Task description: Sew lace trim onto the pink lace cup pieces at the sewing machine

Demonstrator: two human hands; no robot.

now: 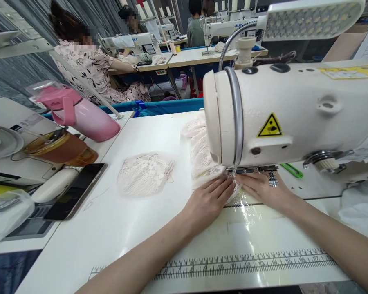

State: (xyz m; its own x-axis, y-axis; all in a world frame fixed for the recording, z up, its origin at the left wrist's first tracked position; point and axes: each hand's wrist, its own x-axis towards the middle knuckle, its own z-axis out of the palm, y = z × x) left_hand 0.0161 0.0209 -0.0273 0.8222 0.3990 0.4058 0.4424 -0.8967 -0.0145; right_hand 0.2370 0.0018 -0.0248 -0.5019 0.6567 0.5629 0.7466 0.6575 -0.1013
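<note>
Pale lace fabric (200, 153) lies gathered under the head of a white sewing machine (294, 114). My left hand (207, 200) rests flat on its near edge, fingers stretched toward the presser foot (232, 172). On the other side of the foot, my right hand (263, 188) lies low with its fingers extended to the fabric's edge; the machine's parts partly cover it. A second piece of lace (145, 173), with loose dark thread at one end, lies on the table to the left of my left hand.
A phone (76, 192), an amber drink cup (64, 147) and a pink tumbler (79, 112) stand or lie at the left. Green thread snips (292, 170) lie behind my right hand. A ruler scale (221, 265) runs along the front edge. A co-worker (82, 65) sits beyond the table.
</note>
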